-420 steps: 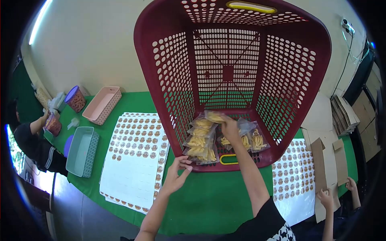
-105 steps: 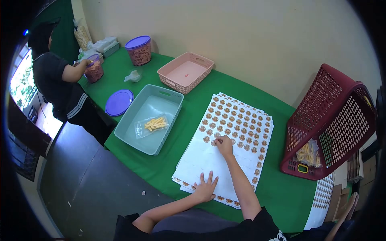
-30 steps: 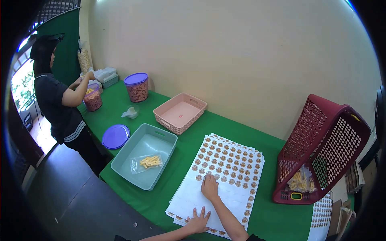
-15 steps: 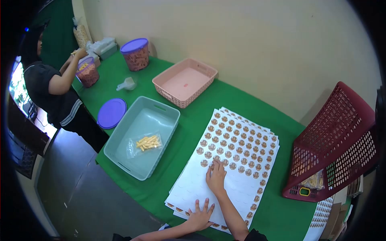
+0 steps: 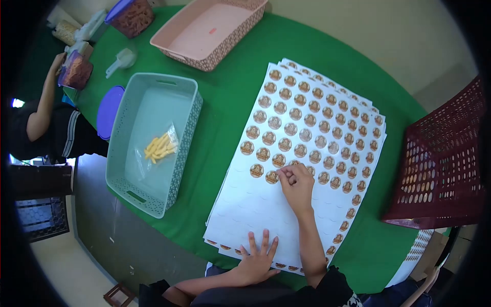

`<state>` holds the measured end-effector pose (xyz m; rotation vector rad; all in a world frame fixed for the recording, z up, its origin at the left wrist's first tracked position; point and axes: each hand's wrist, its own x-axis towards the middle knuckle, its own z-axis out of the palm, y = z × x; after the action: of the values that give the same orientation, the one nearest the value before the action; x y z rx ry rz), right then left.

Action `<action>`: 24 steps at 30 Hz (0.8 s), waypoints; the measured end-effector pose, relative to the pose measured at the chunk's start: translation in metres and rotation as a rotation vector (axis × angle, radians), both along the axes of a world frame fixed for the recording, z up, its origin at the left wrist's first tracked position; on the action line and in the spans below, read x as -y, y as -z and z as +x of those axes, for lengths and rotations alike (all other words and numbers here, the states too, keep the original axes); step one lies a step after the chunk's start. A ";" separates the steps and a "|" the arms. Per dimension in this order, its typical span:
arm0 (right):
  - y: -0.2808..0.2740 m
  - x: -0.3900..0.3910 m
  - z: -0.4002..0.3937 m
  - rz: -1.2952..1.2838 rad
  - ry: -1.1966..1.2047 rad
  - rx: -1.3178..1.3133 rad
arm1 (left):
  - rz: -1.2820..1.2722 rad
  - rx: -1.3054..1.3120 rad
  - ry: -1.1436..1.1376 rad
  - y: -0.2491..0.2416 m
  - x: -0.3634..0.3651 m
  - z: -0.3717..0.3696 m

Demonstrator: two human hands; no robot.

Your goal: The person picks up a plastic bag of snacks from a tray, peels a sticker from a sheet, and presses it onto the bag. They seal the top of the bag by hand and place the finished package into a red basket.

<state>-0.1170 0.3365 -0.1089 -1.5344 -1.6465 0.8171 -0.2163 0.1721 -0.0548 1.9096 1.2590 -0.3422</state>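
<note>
A stack of white sticker sheets (image 5: pixel 245 204) lies on the green table, printed with rows of round brown stickers; the lower middle of the top sheet is bare backing. My left hand (image 5: pixel 257 263) rests flat on the bottom part of the top sheet, fingers spread, holding nothing. Higher up, my right hand (image 5: pixel 297 185) is closed in a pinch at the edge of a round sticker (image 5: pixel 271 177) in the lowest row. The fingertips partly hide that edge, and the hand covers the neighbouring stickers.
Left of the sheets stands a green basket (image 5: pixel 113 169) holding a clear bag of yellow sticks (image 5: pixel 161 147). Behind it are a pink basket (image 5: pixel 176 36), a purple lid (image 5: pixel 108 112), a scoop (image 5: pixel 121 61) and tubs. A maroon basket (image 5: pixel 434 174) stands right. Another person's arm (image 5: pixel 46 102) is at left.
My view has shifted closer and turned. The right-hand fingers, extended on the stickers before, are now curled into a pinch at one sticker's edge. My left hand stays flat on the sheet.
</note>
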 end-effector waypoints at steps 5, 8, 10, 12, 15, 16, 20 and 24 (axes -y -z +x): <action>-0.005 0.000 -0.001 -0.072 -0.053 -0.027 | -0.043 -0.008 -0.006 -0.002 -0.007 0.001; -0.004 0.001 -0.003 -0.107 -0.042 -0.032 | -0.066 -0.036 0.026 -0.003 -0.008 0.002; -0.002 0.001 -0.004 -0.118 -0.032 -0.032 | -0.076 -0.031 0.034 -0.002 -0.009 0.003; -0.001 0.001 -0.005 -0.072 -0.019 -0.031 | -0.080 -0.034 0.037 -0.002 -0.010 0.004; -0.007 0.001 -0.005 -0.140 -0.039 0.056 | -0.090 -0.038 0.040 -0.002 -0.009 0.004; -0.007 0.002 -0.006 -0.135 -0.035 0.055 | -0.099 -0.033 0.036 -0.001 -0.010 0.005; -0.008 0.000 -0.006 -0.151 -0.055 0.094 | -0.106 -0.038 0.044 -0.003 -0.010 0.005; -0.008 -0.002 -0.006 -0.190 -0.097 0.160 | -0.140 -0.027 0.039 -0.002 -0.008 0.005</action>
<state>-0.1227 0.3385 -0.1008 -1.6988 -1.8145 0.9462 -0.2115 0.1802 -0.0531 1.8174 1.1852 -0.4661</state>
